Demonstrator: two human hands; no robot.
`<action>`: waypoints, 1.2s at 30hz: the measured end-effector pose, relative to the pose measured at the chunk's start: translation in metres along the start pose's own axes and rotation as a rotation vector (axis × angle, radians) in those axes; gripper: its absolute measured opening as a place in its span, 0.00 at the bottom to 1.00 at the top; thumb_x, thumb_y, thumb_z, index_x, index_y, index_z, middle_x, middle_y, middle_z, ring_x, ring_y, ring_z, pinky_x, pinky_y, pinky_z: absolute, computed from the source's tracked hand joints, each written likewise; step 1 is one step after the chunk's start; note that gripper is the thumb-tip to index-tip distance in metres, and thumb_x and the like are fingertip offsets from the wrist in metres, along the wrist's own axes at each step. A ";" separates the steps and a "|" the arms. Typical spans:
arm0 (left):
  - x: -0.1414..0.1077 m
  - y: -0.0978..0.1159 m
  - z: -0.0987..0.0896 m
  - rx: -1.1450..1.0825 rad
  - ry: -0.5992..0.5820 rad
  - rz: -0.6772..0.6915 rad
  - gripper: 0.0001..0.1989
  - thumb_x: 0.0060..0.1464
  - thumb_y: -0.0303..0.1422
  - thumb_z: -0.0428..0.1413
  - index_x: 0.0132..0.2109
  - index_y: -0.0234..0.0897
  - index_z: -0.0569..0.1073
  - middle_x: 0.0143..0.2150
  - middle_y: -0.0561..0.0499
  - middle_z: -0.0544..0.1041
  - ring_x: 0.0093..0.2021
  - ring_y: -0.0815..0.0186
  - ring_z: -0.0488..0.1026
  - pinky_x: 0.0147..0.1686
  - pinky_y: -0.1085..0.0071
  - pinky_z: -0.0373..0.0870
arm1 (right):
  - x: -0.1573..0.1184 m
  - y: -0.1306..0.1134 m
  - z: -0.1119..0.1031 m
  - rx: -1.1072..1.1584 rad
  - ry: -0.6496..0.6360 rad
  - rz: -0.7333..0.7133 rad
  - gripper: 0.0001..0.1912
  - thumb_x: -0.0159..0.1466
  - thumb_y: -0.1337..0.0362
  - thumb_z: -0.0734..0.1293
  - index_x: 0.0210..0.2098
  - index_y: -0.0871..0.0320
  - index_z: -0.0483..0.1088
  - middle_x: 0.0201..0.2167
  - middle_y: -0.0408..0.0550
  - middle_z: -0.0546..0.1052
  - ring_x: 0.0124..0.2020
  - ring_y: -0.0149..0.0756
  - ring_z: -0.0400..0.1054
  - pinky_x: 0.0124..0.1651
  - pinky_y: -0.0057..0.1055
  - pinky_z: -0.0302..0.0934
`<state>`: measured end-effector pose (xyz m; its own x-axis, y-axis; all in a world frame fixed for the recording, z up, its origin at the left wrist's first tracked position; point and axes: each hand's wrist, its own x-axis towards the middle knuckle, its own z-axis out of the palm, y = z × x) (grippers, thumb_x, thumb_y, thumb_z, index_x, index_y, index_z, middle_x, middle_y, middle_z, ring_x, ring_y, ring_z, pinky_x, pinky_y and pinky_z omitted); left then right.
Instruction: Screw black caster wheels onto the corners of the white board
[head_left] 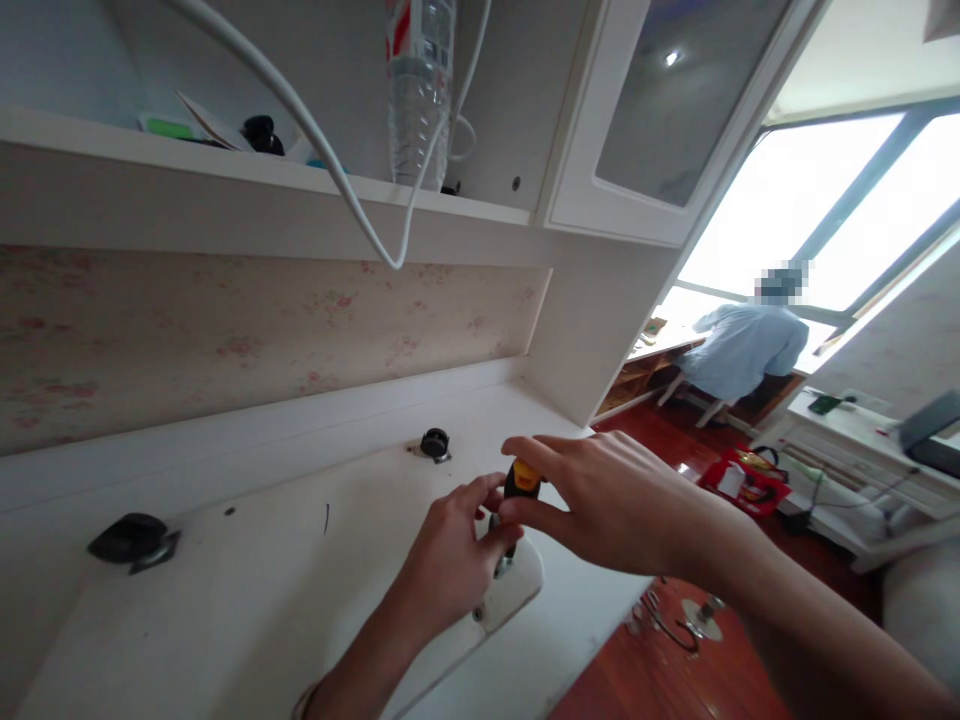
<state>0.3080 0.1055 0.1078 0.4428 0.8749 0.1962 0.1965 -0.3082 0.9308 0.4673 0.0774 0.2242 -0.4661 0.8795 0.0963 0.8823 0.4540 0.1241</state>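
My right hand (600, 495) grips the yellow-and-black handle of a screwdriver (524, 478) from above; the tool stands nearly upright. My left hand (457, 535) is closed around the spot just below the handle, thumb and fingers pinched together. What lies between those fingers is mostly hidden. A small metal fitting (504, 566) shows under them, near the rounded corner of a white board (300, 580). Two black caster wheels sit on the board: one caster (435, 443) near its far edge, the other caster (129, 540) at the left.
Above hangs a white shelf (300, 185) with a plastic bottle (420, 100) and a dangling white cable (375, 245). A person (750, 345) sits by the window at right. On the red wooden floor (600, 680) lie a red bag (746, 482) and metal pieces (701, 618).
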 end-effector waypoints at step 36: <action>0.008 -0.004 0.010 -0.266 -0.195 0.041 0.18 0.50 0.22 0.58 0.49 0.39 0.74 0.41 0.53 0.80 0.41 0.66 0.76 0.42 0.71 0.70 | -0.005 0.004 0.006 -0.029 -0.020 -0.034 0.17 0.72 0.56 0.56 0.34 0.55 0.70 0.31 0.44 0.75 0.25 0.30 0.68 0.25 0.33 0.39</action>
<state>0.3194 0.1099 0.1024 0.6099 0.7677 0.1965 -0.0489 -0.2110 0.9763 0.4733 0.0757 0.2182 -0.4941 0.8665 0.0716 0.8636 0.4796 0.1557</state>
